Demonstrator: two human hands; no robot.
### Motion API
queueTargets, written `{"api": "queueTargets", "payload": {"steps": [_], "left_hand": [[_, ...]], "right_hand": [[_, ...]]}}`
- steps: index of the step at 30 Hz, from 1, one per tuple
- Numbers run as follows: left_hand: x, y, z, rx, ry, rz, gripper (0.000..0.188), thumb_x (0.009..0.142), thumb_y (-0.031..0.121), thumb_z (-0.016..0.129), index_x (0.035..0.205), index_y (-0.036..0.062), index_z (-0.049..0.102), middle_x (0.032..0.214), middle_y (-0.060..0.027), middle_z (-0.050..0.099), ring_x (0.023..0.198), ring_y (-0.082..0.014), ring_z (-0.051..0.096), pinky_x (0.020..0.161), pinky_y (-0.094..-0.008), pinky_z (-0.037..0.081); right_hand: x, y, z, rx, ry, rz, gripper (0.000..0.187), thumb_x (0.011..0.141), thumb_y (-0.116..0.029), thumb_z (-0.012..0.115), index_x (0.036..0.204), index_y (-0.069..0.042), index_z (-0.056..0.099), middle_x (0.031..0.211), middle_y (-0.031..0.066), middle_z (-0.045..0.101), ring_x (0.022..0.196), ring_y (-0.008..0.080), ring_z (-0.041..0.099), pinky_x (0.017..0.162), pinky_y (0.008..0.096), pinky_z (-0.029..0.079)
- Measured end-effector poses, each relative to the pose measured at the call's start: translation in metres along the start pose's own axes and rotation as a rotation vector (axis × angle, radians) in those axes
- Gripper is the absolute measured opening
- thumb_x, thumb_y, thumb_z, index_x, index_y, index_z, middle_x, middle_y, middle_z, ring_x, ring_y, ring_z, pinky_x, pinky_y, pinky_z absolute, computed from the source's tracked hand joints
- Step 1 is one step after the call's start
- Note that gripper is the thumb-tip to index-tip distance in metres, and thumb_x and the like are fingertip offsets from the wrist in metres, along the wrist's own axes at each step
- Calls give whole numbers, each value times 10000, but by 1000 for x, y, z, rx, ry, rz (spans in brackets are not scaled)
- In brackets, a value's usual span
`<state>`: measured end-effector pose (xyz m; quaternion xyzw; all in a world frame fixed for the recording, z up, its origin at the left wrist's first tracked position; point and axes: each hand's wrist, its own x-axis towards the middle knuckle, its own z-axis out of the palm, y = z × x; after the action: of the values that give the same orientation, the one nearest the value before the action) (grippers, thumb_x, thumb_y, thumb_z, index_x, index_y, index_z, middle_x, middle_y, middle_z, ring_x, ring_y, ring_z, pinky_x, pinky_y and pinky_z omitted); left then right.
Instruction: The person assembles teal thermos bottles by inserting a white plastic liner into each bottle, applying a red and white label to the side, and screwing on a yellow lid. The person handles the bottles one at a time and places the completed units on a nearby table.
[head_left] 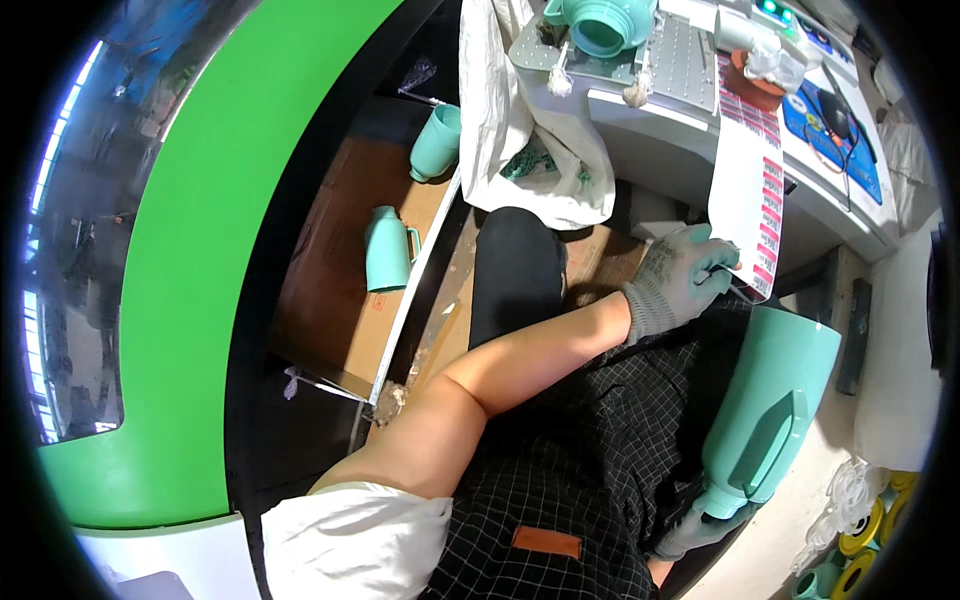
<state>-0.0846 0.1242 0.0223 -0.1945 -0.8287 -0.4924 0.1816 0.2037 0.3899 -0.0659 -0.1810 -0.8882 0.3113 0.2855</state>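
Observation:
My left hand (682,277), in a grey knitted glove with green-coated fingertips, reaches across my lap. Its curled fingers pinch the lower edge of a white sheet of red-and-white labels (745,200), which hangs over the front of the worktable. At the lower right, my right hand (700,528), gloved too, is closed around the narrow neck of a teal plastic jug body (765,400). That jug is upside down, its wide end up and its handle to the right. Part of the right hand is hidden behind the neck.
Two teal jugs (388,250) lie in a cardboard-lined bin at the left. Another teal jug (605,25) rests on the perforated worktable (680,70). A white sack (490,130) hangs before it. A green machine panel (200,260) curves along the left; yellow rings (862,530) lie lower right.

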Motion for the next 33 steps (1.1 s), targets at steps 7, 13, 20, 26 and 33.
{"api": "queueTargets", "payload": {"steps": [7, 13, 20, 26, 33], "left_hand": [[-8, 2, 1, -72, -56, -69, 137, 869, 112, 744, 998, 67, 736, 948, -115, 721, 892, -261, 718, 778, -366, 561], [-9, 12, -2, -66, -117, -161, 158, 867, 103, 760, 1013, 43, 758, 1019, -119, 732, 935, -223, 733, 882, -338, 585], [-28, 8, -5, 61, -150, -185, 158, 813, 123, 804, 962, 82, 769, 1060, -107, 695, 974, -205, 678, 865, -350, 552], [-72, -15, -15, 483, 34, 126, 214, 741, 143, 843, 944, 129, 778, 1095, -107, 709, 1186, -321, 587, 989, -447, 486], [-86, 12, -26, -398, 33, -577, 132, 943, 84, 712, 1061, 36, 749, 904, -19, 681, 798, -86, 634, 685, -225, 509]], "right_hand": [[-8, 11, -2, 16, 2, 40, 986, 935, -560, 716, 1556, 102, 331, 1504, 279, 500, 1321, 381, 568, 1089, 469, 476], [-12, 19, -2, 78, -19, 100, 952, 912, -541, 733, 1487, 133, 385, 1388, 286, 568, 1201, 374, 628, 1011, 466, 504], [-18, 27, 6, 224, -13, 155, 883, 919, -467, 725, 1463, 144, 394, 1351, 271, 591, 1178, 338, 639, 967, 441, 529], [-18, 31, 11, 372, -3, 171, 874, 904, -436, 742, 1474, 126, 392, 1342, 252, 600, 1167, 326, 642, 959, 432, 535], [-1, -9, 11, 234, -24, 30, 903, 843, -260, 787, 1577, 49, 361, 1577, 252, 436, 1442, 353, 452, 1213, 461, 326]]}}
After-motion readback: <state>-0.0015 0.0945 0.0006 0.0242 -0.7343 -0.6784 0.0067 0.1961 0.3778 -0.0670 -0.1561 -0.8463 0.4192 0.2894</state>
